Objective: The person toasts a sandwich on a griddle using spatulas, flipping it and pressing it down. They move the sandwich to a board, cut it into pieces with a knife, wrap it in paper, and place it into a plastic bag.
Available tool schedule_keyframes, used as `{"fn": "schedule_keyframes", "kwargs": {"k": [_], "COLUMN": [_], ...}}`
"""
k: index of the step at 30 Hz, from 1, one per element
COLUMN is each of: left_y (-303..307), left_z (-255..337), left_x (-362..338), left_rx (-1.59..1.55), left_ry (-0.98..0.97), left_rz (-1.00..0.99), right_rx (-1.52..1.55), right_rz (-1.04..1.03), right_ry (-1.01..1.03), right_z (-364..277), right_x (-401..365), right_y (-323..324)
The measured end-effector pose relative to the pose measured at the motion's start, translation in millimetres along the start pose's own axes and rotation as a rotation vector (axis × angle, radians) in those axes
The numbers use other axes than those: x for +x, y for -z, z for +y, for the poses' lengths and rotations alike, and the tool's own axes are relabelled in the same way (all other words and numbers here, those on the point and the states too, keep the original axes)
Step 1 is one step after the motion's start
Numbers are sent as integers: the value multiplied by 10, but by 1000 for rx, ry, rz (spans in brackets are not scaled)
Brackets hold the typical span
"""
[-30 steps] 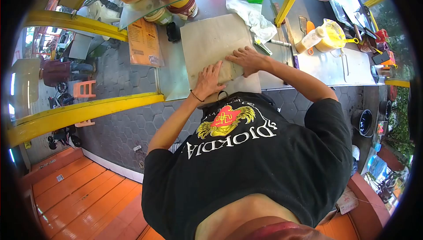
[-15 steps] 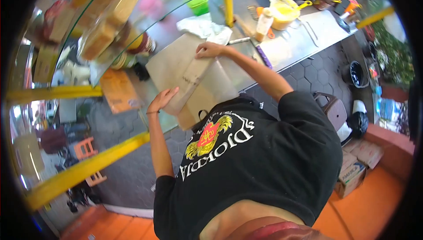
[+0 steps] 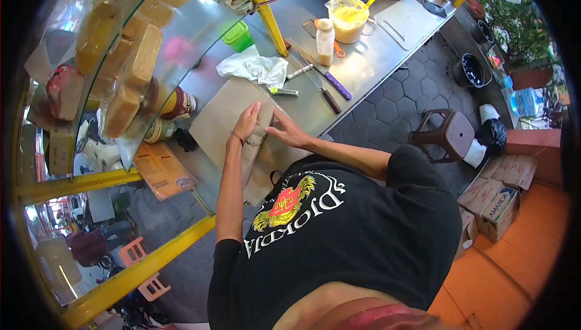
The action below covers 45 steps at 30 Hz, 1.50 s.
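A folded brown paper (image 3: pixel 249 155) with dark markings lies on larger flat sheets (image 3: pixel 215 115) at the metal counter's near edge. My left hand (image 3: pixel 246 123) rests on the fold with its fingers stretched out. At the fold's right side, my right hand (image 3: pixel 289 132) touches the paper, thumb and fingers apart. Crumpled white plastic (image 3: pixel 254 68) sits beyond the sheets, with a green-handled tool (image 3: pixel 283 92) beside it.
On the metal counter (image 3: pixel 363 75) are a purple-handled knife (image 3: pixel 338 85), a dark-handled tool (image 3: pixel 331 101), a bottle (image 3: pixel 325 42), a yellow-filled tub (image 3: pixel 349 21) and a white board (image 3: pixel 404 22). Bread (image 3: pixel 143 57) is behind glass at left. A brown stool (image 3: pixel 451 135) stands right.
My right hand has come down toward me along the paper, while my left hand has moved up onto the fold. The fold now lies narrower. The camera view has shifted, showing more of the counter tools.
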<state>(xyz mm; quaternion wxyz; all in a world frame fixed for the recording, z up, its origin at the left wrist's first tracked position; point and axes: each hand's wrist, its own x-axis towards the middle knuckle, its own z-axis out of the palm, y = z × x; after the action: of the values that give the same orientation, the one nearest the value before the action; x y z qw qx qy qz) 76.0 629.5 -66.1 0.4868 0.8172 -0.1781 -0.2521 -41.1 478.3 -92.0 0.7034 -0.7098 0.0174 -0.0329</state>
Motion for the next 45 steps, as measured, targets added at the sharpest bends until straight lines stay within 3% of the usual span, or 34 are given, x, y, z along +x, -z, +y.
{"fn": "schedule_keyframes", "kwargs": {"k": [2, 4, 6, 8, 9, 11, 13, 14, 16, 18, 22, 24, 26, 27, 29, 31, 33, 34, 36, 37, 39, 41, 43, 45], "left_y": [-10, 61, 37, 12, 6, 21, 52, 36, 8, 60, 89, 95, 102, 121, 153, 134, 112, 97, 87, 118, 161, 145, 157, 160], "left_z": [-76, -30, 1, 38, 59, 137, 212, 230, 110, 101, 99, 40, 24, 73, 168, 242, 301, 299, 277, 253, 203, 171, 200, 222], "left_x": [82, 147, 113, 72, 56, 16, 11, 31, 44, 74, 54, 51, 130, 118, 111, 67, 39, 34, 48, 74, 78, 87, 69, 57], "left_rx": [74, 392, 325, 255, 259, 269, 387, 388, 341, 450, 514, 485, 635, 639, 407, 423, 441, 402, 368, 404, 448, 411, 395, 379], "left_ry": [-64, -119, -198, -276, -278, -286, -105, -108, -299, -371, -433, -410, -667, -661, -126, -111, -93, -145, -187, -193, -185, -220, -171, -123], "left_rz": [51, -114, -38, 41, 68, 92, 69, 71, 134, 122, 84, 64, 260, 261, -13, 16, 50, 80, 107, 66, 26, 14, -6, -26], "right_rx": [-114, -168, -224, -132, -131, 37, -23, -84, -222, -344, -138, -97, -68, -64, -68, -216, -840, -832, -941, -929, -632, -543, -185, -78], "right_rz": [-49, -43, -45, -165, -161, 209, 173, 131, 202, 252, 232, 171, 80, 74, -6, -32, 393, 383, 119, 115, 16, -21, -85, -120], "right_ry": [144, 140, 131, -55, -54, 4, 56, 101, 169, 231, -192, -232, -265, -267, -127, -77, 464, 459, 385, 382, 287, 201, -89, -115], "right_z": [0, 120, 207, 233, 158, -146, -247, -295, 1, 199, 277, 189, 155, 158, 177, -20, 13, 138, 361, 347, 272, 82, 84, 147], "right_x": [85, 160, 238, 320, 272, 127, 112, 113, 188, 318, 575, 649, 656, 659, 661, 640, 725, 783, 864, 843, 840, 740, 670, 646], "right_y": [-21, -62, -37, 23, 14, -23, 36, 67, 15, -25, -13, 44, 107, 126, 186, 348, 466, 516, 588, 602, 655, 742, 806, 817]}}
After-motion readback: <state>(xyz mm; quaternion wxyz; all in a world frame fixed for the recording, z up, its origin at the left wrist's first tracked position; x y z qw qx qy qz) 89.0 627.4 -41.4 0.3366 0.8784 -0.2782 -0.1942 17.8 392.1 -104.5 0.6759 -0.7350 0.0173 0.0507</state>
